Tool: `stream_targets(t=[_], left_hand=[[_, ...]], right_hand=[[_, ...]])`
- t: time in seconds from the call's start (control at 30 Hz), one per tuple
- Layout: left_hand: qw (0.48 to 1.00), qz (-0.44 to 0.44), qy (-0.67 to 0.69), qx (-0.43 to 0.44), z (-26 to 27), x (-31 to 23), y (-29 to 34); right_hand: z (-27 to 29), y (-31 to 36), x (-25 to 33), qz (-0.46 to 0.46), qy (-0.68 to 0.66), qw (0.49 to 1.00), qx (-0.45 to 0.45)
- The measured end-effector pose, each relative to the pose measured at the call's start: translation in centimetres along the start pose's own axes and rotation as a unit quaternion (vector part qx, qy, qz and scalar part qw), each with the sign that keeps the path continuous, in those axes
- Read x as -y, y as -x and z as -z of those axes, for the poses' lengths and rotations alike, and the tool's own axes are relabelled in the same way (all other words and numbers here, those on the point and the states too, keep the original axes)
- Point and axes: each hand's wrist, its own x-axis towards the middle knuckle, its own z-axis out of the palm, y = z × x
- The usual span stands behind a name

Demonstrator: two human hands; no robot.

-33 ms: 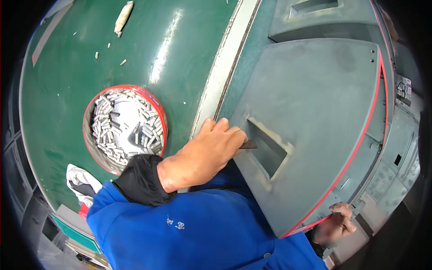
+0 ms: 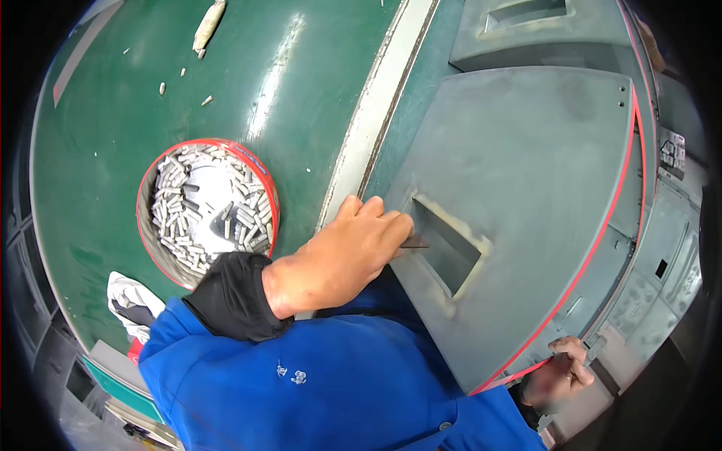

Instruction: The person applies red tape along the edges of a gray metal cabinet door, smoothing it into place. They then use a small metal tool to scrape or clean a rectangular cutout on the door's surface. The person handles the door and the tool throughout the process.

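Observation:
My left hand (image 2: 342, 252) is closed on a thin, dark flat strip (image 2: 415, 243). Most of it lies hidden in my fingers, so its kind does not show. Its end meets the grey panel (image 2: 519, 165) beside the left rim of a rectangular opening (image 2: 449, 248). Pale yellowish filler (image 2: 459, 222) lines that opening. At the panel's lower right edge, by the red trim, is my right hand (image 2: 562, 372) with fingers curled. A blurred patch covers part of it, and whatever its fingers hold cannot be made out.
A round red-rimmed tin (image 2: 274, 203) of small pale cylindrical pieces stands on the green table (image 2: 316, 90). A tan wrapped bundle (image 2: 209, 26), loose bits and a white cloth (image 2: 131, 293) lie there too. Another grey panel (image 2: 526, 45) with an opening stands beyond.

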Motion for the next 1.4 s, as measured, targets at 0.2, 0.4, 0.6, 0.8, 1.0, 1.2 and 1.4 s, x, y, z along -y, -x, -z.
stream_targets(t=[0.2,0.4,0.6,0.8,1.0,1.2,1.4], left_hand=[[0.953,0.019,0.265,0.143,1.0,0.4,-0.1],[0.949,-0.042,0.250,0.185,3.9,-1.1,-1.1],[0.943,-0.006,0.158,0.293,5.9,-1.1,-2.9],[0.927,-0.011,0.199,0.318,6.4,-0.7,-3.9],[0.923,0.055,0.175,0.338,5.3,0.6,-4.0],[0.928,0.042,0.212,0.302,5.9,-1.5,-3.3],[0.932,0.056,0.204,0.293,6.2,-1.9,-3.2]], right_hand=[[0.0,-0.1,0.0,-0.020,0.023,1.000,0.005],[-0.1,-0.1,0.0,-0.010,0.025,1.000,-0.003],[-0.1,0.1,-0.1,-0.009,0.023,1.000,0.004],[0.1,0.3,0.0,-0.010,0.013,1.000,-0.010],[0.2,0.4,0.2,-0.009,-0.009,1.000,-0.001],[0.4,0.8,-0.6,0.006,-0.037,0.999,0.001],[0.4,0.6,-0.6,0.005,-0.046,0.999,0.000]])
